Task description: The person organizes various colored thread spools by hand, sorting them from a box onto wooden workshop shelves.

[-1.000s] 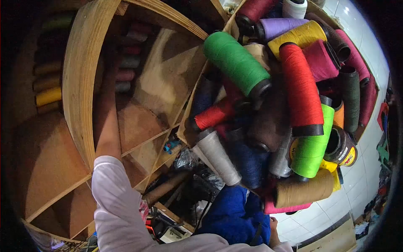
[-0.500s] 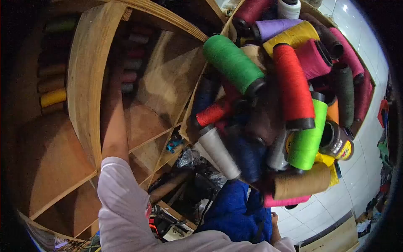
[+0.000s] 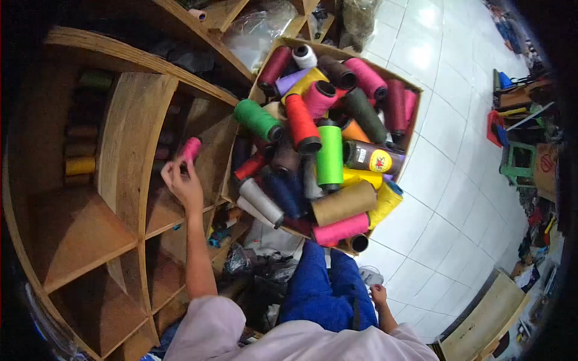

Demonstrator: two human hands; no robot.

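My left hand [image 3: 183,183] is closed around a pink thread spool [image 3: 191,148], at the opening of a wooden shelf compartment. Behind it, darker spools lie stacked in shadow in that compartment. My right hand [image 3: 378,295] hangs low beside my thigh with its fingers curled, and nothing shows in it. A cardboard box [image 3: 418,111] in front of me is heaped with thread spools. Among them are a green spool [image 3: 256,119], a red spool [image 3: 302,123], a lime green spool [image 3: 329,155] and a tan spool [image 3: 344,203].
The wooden shelf [image 3: 129,132] fills the left side, with dividers between its compartments. A yellow spool [image 3: 80,165] lies in a stack in the far-left compartment. White floor tiles [image 3: 445,174] extend to the right. A green stool [image 3: 518,162] stands at the far right.
My left hand has come back out of the dark compartment and now shows with the pink spool in it. The view has pulled back, so the box looks smaller and more floor shows.
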